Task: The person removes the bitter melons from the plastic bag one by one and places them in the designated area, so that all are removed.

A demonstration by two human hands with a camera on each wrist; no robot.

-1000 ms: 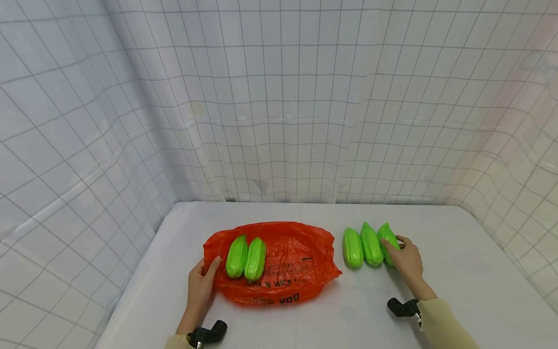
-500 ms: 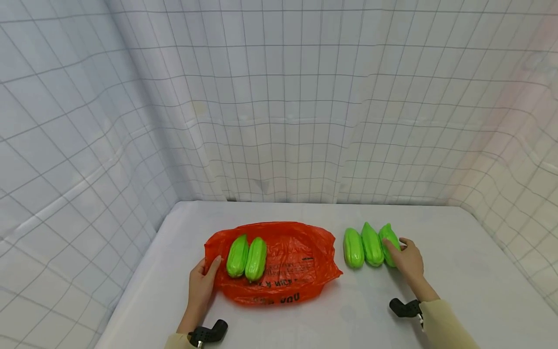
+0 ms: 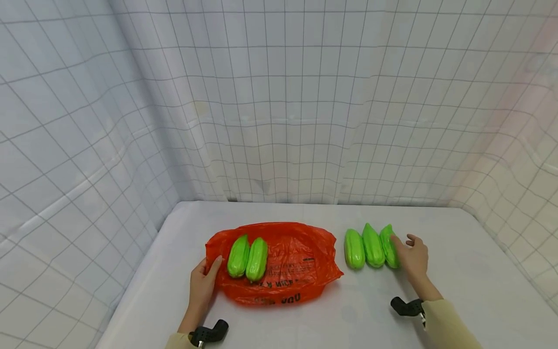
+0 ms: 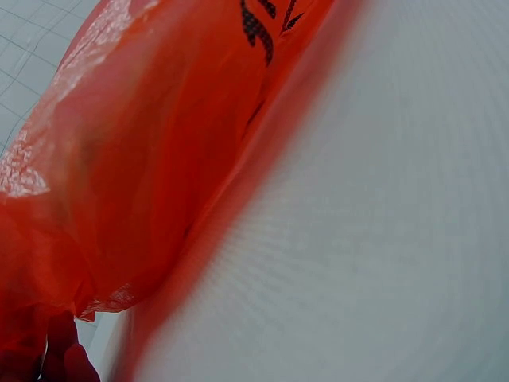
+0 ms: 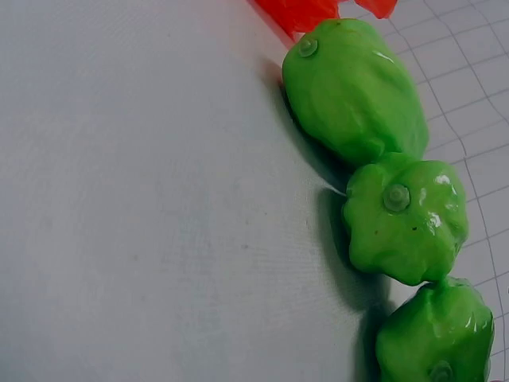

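Note:
My left hand (image 3: pixel 202 286) pinches the left edge of a red plastic bag (image 3: pixel 289 257) with dark print, spread flat on the table. Two glossy bright green, ridged, gourd-like vegetables (image 3: pixel 257 260) lie side by side on the bag's left part. Right of the bag, three more stand in a row: a left one (image 3: pixel 354 249), a middle one (image 3: pixel 373 246) with a pointed tip, and a right one (image 3: pixel 388 242). My right hand (image 3: pixel 414 257) is at the right gourd, its thumb overlapping it and the fingers spread away. Stub ends of the row (image 5: pixel 406 219) show in the right wrist view.
A white table (image 3: pixel 322 325) bears everything. Behind it and along both sides hang white curtains (image 3: pixel 283 121) with a dark grid pattern. A black wrist camera mount (image 3: pixel 210 333) sits on the left wrist, another mount (image 3: pixel 407 307) on the right.
My right hand's fingers have come away from the right gourd and the hand has shifted slightly right. The left hand and the bag look the same.

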